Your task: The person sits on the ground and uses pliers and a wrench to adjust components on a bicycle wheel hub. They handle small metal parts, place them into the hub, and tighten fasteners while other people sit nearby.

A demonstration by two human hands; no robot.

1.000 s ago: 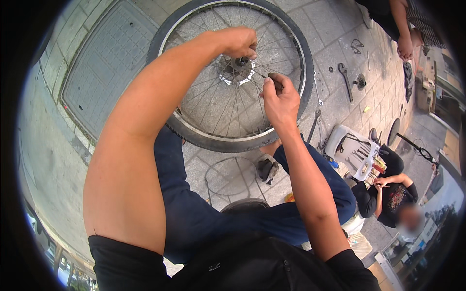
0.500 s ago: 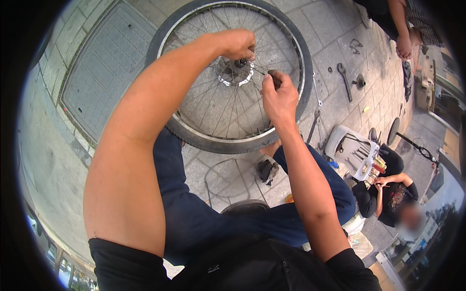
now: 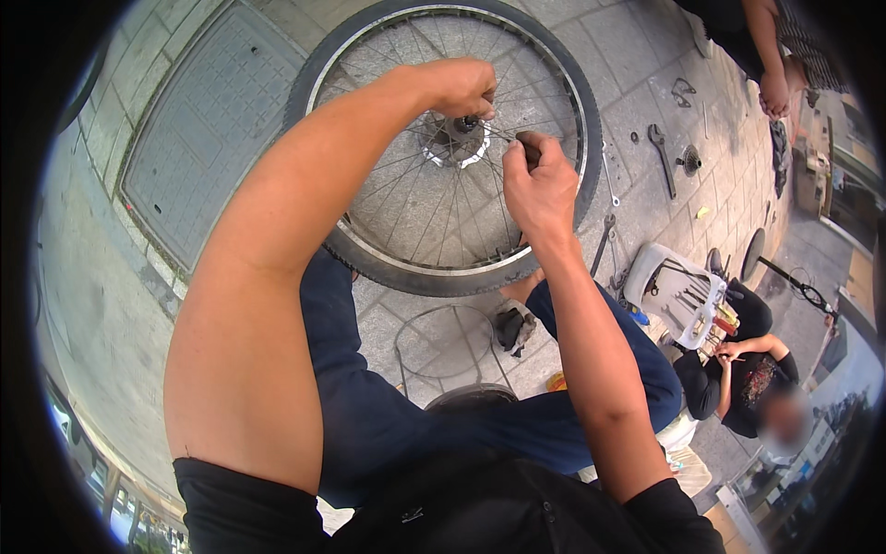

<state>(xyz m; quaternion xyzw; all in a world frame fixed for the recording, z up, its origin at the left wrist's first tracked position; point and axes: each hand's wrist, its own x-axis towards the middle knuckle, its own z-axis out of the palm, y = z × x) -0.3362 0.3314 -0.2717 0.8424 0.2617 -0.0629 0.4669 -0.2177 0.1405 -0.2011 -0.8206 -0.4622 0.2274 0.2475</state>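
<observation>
A bicycle wheel [image 3: 355, 242] with a black tyre lies between my knees, its spokes running to a dark hub [image 3: 464, 124] with a pale disc rotor [image 3: 473, 157] around it. Over the hub's far side bends my left hand [image 3: 464, 89], fingers pinched together; whatever they grip is hidden. My right hand [image 3: 543, 189] is curled closed above the spokes, right of the hub. Between its thumb and dark-smudged fingers a thin dark piece seems to point toward the hub, too small to name.
An adjustable wrench [image 3: 662, 162], a cassette [image 3: 688, 161] and spanners lie on the paving at right. Nearer stands a white tool tray [image 3: 660, 291]. A dark rag [image 3: 512, 330] is by my foot. Another person [image 3: 748, 369] sits at right; another person's hands [image 3: 774, 94] show at upper right.
The whole view has shifted slightly, so everything sits a little further right. Both hands keep nearly the same places by the hub, fingers still closed.
</observation>
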